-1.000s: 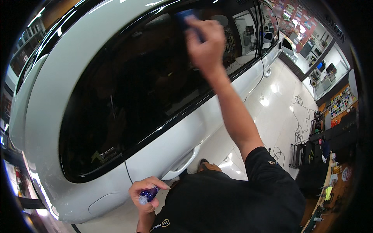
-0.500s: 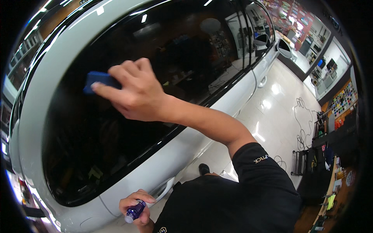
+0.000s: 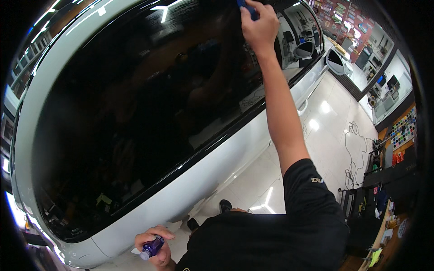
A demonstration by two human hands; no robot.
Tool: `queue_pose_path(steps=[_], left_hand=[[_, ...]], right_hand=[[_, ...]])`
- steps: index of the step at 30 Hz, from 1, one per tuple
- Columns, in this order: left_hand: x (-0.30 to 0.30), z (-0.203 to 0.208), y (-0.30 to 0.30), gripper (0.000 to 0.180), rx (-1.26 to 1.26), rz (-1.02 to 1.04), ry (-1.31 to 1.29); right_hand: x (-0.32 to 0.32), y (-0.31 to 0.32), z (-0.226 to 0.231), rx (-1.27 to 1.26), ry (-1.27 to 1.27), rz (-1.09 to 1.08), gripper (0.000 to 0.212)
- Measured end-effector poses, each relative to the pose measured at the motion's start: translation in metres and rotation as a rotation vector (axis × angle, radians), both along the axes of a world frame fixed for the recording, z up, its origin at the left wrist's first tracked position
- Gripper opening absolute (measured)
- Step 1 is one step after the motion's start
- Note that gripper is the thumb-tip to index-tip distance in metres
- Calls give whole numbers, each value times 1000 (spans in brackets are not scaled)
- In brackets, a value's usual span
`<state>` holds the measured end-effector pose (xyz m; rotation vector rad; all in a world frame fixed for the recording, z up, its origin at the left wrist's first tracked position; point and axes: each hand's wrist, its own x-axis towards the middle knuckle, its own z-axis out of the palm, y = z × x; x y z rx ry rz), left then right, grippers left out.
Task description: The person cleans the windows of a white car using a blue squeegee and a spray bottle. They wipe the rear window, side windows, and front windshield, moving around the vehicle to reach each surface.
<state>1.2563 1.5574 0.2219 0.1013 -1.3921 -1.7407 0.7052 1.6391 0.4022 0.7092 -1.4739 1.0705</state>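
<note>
My right hand (image 3: 263, 29) grips a small blue applicator block (image 3: 247, 11) at the upper far part of the dark side window (image 3: 135, 108) of a white car. The arm is stretched out over the glass, and fingers partly cover the block. Low in front of me, beside the car's white body panel (image 3: 181, 203), my left hand (image 3: 143, 238) is wrapped round a small purple bottle (image 3: 153, 245). The bottle is tilted, its pale cap end pointing down to the left. Ceiling lights and the room reflect in the glass.
A side mirror (image 3: 335, 62) sticks out from the car's far end. Black cables (image 3: 355, 149) lie on the shiny white tile floor (image 3: 316, 131). Along the right stand a cart and a workbench (image 3: 379, 237) with tools, below a board of coloured samples (image 3: 403, 128).
My right hand has carried the blue applicator block from the glass's left part to its upper right. My left hand with the bottle has shifted only slightly. The view has moved a little.
</note>
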Motion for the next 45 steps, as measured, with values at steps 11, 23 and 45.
queue_pose_path(steps=[11,23,45], left_hand=[[-5,10,11,59,-84,-78,-16],[53,16,-6,59,-154,-6,18],[153,16,-29,57,-39,-52,109]], right_hand=[[48,-15,-44,-110,45,-87,24],[350,-162,-104,475,316,630,26],[418,-228,-92,151,262,490,39]])
